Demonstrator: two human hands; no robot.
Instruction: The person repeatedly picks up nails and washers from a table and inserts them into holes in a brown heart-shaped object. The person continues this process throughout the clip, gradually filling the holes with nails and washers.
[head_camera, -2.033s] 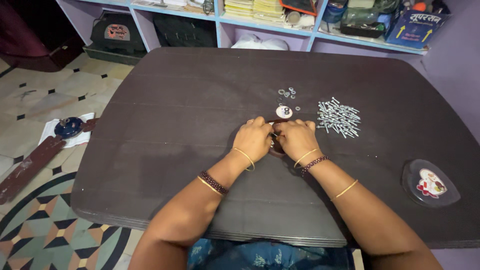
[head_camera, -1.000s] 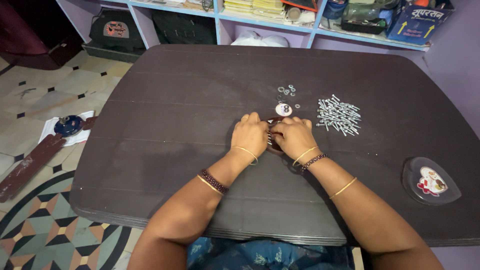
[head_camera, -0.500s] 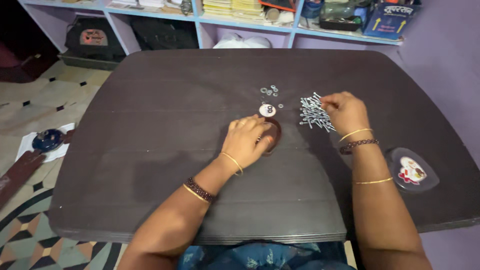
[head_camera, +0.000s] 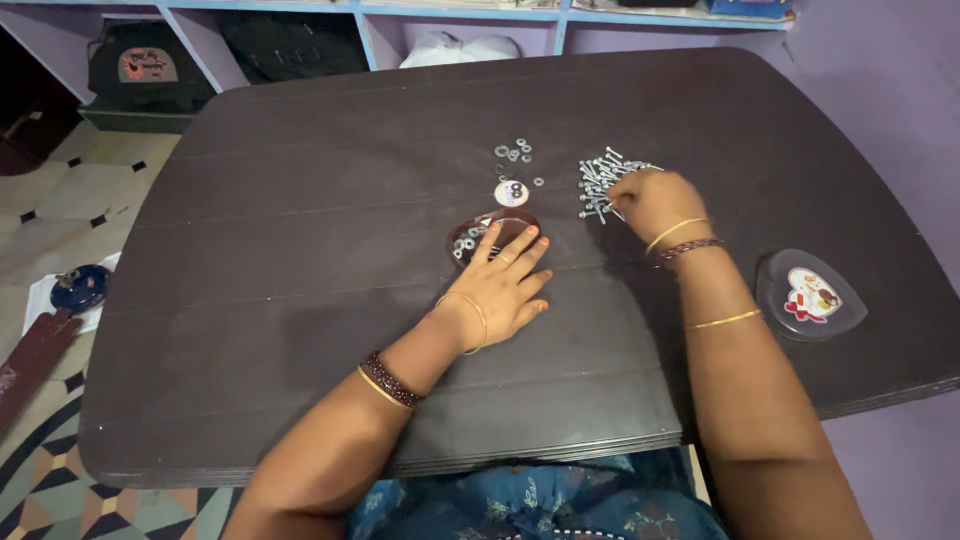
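Observation:
My left hand (head_camera: 505, 285) lies flat on the dark table (head_camera: 300, 250), fingers spread, its fingertips resting on the rim of a small clear dish (head_camera: 480, 232) that holds a few metal parts. My right hand (head_camera: 652, 200) is curled over the near side of a heap of silver screws (head_camera: 598, 178); whether it pinches one is hidden. A small white round lid (head_camera: 512, 192) with washers on it sits just beyond the dish. Several loose washers (head_camera: 515, 153) lie farther back.
A clear heart-shaped dish with a red and white picture (head_camera: 810, 295) rests near the table's right edge. Shelves with dark bags (head_camera: 145, 65) and a white bag (head_camera: 455, 48) run behind the table. A patterned tile floor and a blue object (head_camera: 78, 287) lie at the left.
The two hands were together over the dish. My right hand has since moved right to the screw heap, and my left hand has flattened by the dish. The camera has tilted down.

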